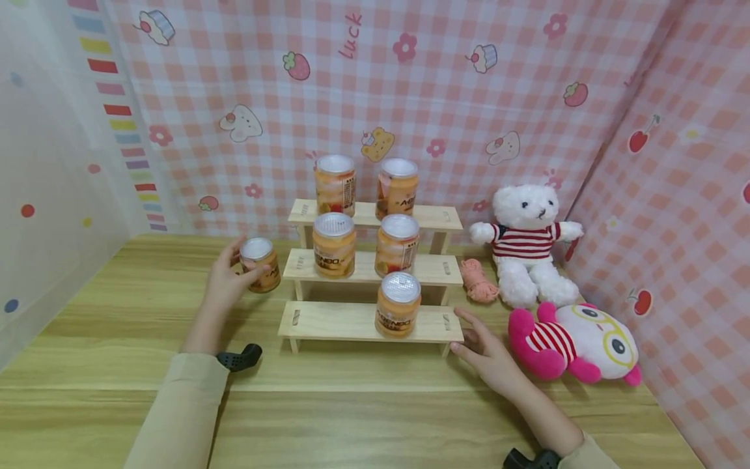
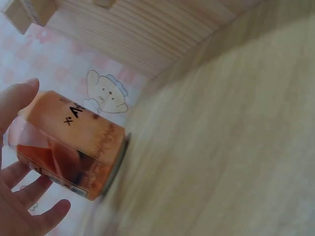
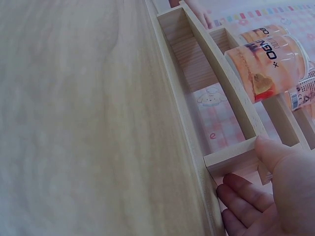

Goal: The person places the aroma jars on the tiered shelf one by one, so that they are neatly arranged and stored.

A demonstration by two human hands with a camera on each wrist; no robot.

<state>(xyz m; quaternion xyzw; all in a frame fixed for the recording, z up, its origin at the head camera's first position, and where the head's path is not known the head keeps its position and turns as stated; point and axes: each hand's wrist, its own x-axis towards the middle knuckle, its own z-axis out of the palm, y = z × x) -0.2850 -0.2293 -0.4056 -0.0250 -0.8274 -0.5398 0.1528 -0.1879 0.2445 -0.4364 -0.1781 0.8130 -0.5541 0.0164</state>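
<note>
My left hand [image 1: 227, 273] grips an orange can [image 1: 265, 273] with a silver lid, left of a three-step wooden stand [image 1: 334, 322]. In the left wrist view the thumb [image 2: 19, 98] lies on one side of the can [image 2: 74, 142] and fingers on the other; its base is at the tabletop. My right hand [image 1: 483, 352] holds the right end of the lowest step, thumb at the front corner [image 3: 258, 140], other fingers partly hidden by the leg. That step bears one can [image 1: 398, 306] right of centre. Two cans stand on the middle step, two on the top.
Right of the stand lie a pink yarn bundle [image 1: 479, 281] and a pink-and-white plush toy [image 1: 577, 342]. A white teddy bear [image 1: 527, 247] in a striped top sits behind them. Checked cloth [image 1: 263, 85] hangs close behind the stand. The wooden table [image 1: 351, 417] extends in front.
</note>
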